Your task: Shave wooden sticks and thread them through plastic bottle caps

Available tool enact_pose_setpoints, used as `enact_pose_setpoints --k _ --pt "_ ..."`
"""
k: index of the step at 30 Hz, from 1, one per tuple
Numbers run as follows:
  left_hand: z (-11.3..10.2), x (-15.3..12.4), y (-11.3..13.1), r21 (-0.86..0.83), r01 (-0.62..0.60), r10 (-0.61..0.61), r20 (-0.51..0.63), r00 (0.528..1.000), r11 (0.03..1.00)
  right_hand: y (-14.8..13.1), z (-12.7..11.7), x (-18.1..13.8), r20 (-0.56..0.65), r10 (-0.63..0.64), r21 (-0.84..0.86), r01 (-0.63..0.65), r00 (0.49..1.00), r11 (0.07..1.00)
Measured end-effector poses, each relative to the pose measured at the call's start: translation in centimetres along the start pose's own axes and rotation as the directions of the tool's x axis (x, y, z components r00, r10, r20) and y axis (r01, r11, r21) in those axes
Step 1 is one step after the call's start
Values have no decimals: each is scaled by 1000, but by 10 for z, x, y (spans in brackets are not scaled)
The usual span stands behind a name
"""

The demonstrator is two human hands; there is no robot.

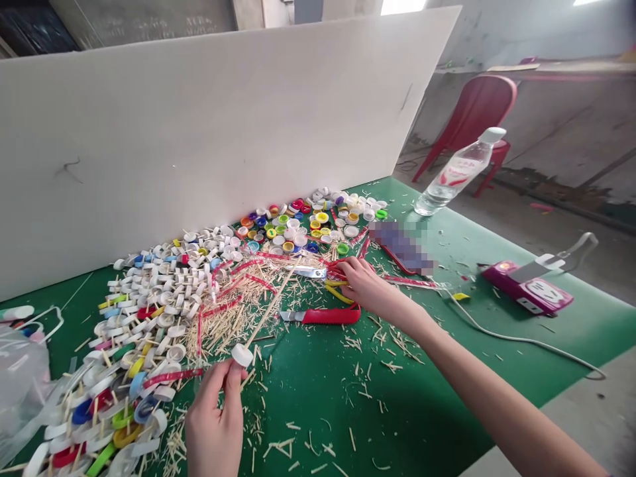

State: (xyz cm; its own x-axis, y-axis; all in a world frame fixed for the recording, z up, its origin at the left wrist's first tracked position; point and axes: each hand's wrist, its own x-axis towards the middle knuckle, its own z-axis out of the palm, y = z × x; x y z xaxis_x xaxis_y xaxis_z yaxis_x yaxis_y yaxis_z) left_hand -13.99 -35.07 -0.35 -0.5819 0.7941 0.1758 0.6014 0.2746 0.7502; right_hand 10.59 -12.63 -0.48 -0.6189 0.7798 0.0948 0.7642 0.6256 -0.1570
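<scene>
My left hand (pixel 214 417) is low in the view, fingers pinched on a white bottle cap (pixel 242 355) with a thin wooden stick (pixel 271 306) rising from it. My right hand (pixel 365 286) reaches over the green table (pixel 322 384), its fingers closed around the yellow and red handles of a cutting tool (pixel 318 273) with a metal blade. A second red-handled tool (pixel 322 315) lies just in front of that hand. Wooden sticks and splinters (pixel 233 311) are heaped between the hands.
White caps on sticks (pixel 159 291) and coloured caps (pixel 308 222) lie along a white board (pixel 223 126). A water bottle (pixel 457 171), a purple power strip (pixel 529 286) with a white cable (pixel 501 334), a plastic bag (pixel 20 384) and a red chair (pixel 472 116) surround the table.
</scene>
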Motion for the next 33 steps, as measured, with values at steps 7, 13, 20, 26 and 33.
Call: enact_pose_setpoints --k 7,13,20,26,33 --pt "3 -4 -5 -292 361 -366 41 930 885 -5 -10 -3 -54 184 394 -149 981 907" --pt "5 -5 17 -366 506 -516 77 853 781 -11 -30 -30 40 418 826 -265 908 497" --pt "13 -9 47 -362 363 -371 49 927 859 -41 -55 -103 436 40 798 -406 899 446" --pt "17 -23 68 -298 225 -220 51 974 928 -71 -49 -119 530 31 753 -487 847 442" --pt "15 -29 59 -106 -208 209 -2 978 972 -82 -55 -112 497 -40 766 -416 867 490"
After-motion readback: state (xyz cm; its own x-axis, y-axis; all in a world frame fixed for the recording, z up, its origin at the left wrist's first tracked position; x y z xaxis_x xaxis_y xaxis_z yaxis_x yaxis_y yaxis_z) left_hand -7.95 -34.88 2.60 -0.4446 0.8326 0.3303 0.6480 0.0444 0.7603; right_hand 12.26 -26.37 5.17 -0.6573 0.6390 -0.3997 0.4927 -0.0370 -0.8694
